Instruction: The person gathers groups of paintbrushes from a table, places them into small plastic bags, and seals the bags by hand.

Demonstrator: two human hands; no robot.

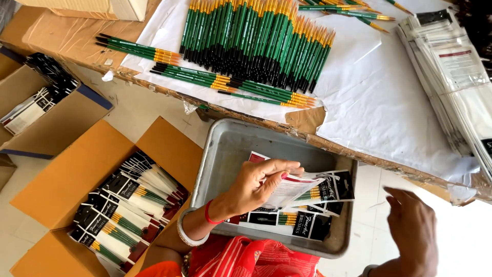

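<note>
1. left hand reaching into the grey metal tray, fingers closing thumb-against-fingertips on a packed brush set, lifting its near end off the pile.
2. packed brush set lying inside the tray, jutting out past the left fingertips toward the tray's far side, resting partly on the other flat packets just under the left palm.
3. right hand hovering outside the tray, well apart from the left fingertips, fingers loosely spread and holding nothing.
4. lying beyond both sets of fingertips on the white paper: rows of loose green-handled brushes; off past the right fingers, a stack of empty sleeves.
5. sitting behind the left wrist: an open cardboard box holding filled packets standing in rows.
6. judging the risks:
   - pinching only one corner, so risking the slippery sleeve sliding out of the left fingers and dropping back among the others.
   - gripping thin film, so possibly dragging a second packet up with the first.
   - bending the sleeve near the fingertips, so possibly creasing it or pushing brushes out of its open end.
   - right hand staying apart, so leaving the far end unsupported and sagging.
</note>
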